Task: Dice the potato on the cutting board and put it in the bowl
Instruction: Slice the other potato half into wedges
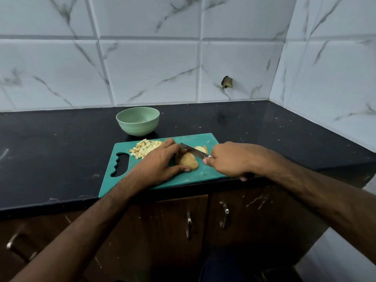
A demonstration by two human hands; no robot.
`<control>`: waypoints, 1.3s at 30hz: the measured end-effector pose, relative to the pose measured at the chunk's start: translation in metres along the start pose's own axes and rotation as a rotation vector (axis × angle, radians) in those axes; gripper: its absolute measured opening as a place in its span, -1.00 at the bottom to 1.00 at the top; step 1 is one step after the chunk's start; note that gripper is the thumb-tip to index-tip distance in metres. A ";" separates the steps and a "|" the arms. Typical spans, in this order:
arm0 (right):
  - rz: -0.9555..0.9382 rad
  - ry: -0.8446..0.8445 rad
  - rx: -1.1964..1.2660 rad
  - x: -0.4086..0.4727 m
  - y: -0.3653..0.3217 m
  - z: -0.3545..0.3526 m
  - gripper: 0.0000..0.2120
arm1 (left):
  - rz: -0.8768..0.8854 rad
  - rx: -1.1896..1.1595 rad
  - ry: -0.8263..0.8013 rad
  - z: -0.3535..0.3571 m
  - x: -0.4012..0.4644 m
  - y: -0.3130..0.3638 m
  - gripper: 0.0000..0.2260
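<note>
A teal cutting board [203, 174] lies at the front edge of the black counter. On it sits a brown-skinned potato piece [188, 162], and my left hand [160, 161] holds it with fingers over its top and thumb at its near side. My right hand [230, 159] grips a knife [193, 152] by the handle, the blade lying across the potato. Another potato piece [201, 148] lies just behind the blade. A pile of diced potato [145, 150] sits at the board's far left. A pale green bowl [138, 121] stands behind the board; its visible inside looks empty.
The black counter [50, 151] runs left and right, bounded by a marble-tiled wall behind and on the right. Dark wooden cabinet doors with metal handles [189, 222] lie below the counter edge. The board's handle cut-out [121, 164] faces left.
</note>
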State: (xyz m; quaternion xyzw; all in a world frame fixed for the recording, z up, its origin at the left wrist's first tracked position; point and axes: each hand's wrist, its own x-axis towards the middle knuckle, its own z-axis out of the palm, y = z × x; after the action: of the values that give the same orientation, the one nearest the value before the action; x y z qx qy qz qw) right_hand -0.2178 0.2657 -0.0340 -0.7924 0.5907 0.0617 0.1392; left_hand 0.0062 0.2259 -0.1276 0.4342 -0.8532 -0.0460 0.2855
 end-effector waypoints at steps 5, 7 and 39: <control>-0.004 -0.006 0.027 0.018 -0.006 0.002 -0.57 | 0.011 -0.013 0.015 0.001 0.000 0.000 -0.54; -0.005 -0.002 0.042 0.027 -0.007 0.009 -0.59 | 0.017 -0.008 0.016 0.001 0.000 0.000 -0.54; 0.076 0.206 -0.086 -0.010 0.045 0.029 -0.57 | -0.033 0.116 0.040 -0.002 -0.004 0.004 -0.47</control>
State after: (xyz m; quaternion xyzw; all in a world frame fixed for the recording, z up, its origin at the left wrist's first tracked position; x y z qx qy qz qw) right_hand -0.2614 0.2712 -0.0657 -0.7767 0.6284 0.0104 0.0413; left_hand 0.0063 0.2322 -0.1264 0.4647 -0.8414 0.0077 0.2758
